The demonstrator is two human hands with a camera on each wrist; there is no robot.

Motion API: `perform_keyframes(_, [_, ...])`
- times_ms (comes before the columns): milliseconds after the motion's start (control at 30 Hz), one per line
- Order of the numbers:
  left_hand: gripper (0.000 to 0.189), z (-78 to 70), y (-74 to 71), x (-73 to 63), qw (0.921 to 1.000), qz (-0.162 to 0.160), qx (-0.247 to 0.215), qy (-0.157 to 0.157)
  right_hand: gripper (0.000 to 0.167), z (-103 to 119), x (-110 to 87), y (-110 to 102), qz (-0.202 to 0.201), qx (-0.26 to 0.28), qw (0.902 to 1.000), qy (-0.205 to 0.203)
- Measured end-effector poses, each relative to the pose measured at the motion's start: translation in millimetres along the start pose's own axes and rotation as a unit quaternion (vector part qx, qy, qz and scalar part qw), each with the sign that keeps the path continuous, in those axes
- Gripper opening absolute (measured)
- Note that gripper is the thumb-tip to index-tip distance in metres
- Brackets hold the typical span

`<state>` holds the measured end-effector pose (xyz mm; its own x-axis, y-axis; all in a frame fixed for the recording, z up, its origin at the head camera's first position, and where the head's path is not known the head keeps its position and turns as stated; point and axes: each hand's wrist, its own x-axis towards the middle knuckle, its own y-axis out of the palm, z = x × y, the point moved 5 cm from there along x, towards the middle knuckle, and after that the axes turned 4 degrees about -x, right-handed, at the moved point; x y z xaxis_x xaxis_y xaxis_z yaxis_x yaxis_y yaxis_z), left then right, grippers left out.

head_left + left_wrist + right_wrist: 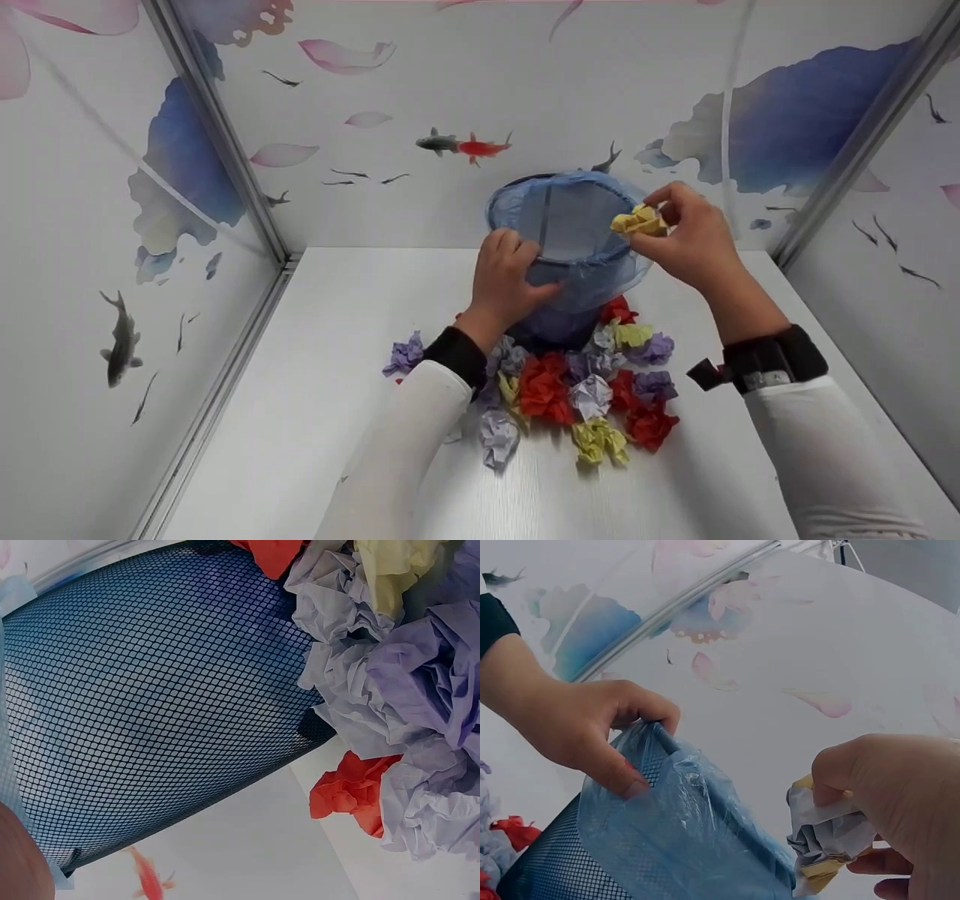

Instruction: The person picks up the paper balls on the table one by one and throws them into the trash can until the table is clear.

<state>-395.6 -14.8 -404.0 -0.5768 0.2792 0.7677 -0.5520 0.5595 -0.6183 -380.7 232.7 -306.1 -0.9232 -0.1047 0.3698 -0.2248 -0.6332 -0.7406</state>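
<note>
A crumpled paper ball (639, 221) is pinched between the thumb and fingers of the right hand (694, 236); yellow and greyish-white surfaces are presented in the right wrist view. The ball is positioned at the right side of the rim of a dark mesh bin (555, 326); whether the rim is touched cannot be determined. The bin is lined with a translucent blue bag (600, 289), the edge of which is folded outward over the rim. The near left part of the rim is grasped in the grip of the left hand (506, 281), with the fingers hooked over it and the thumb laid against the outside of the bag. Crumpled red, yellow, violet and white papers (546, 388) are gathered on the white worktop (322, 337), around the base of the bin. A black strap (780, 356) is fitted at the right wrist.
</note>
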Motion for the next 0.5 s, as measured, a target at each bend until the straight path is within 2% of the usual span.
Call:
perform_keyframes(167, [0.058, 0.6, 1.3, -0.6, 1.0, 0.004, -0.001, -0.008, 0.045, 10, 18.9, 9, 0.035, -0.002, 0.9993, -0.009])
perform_keyframes(367, [0.058, 0.8, 3.9, -0.3, 0.9999, 0.01, 0.005, -0.009, 0.046, 19, 27.3, 15, 0.026, 0.004, 0.9993, -0.027])
perform_keyframes(500, [0.06, 1.4, 3.7, 0.0, 0.9998, 0.01, 0.016, -0.01, 0.048, 21, 31.1, 26, 0.04, 0.007, 0.9985, -0.037])
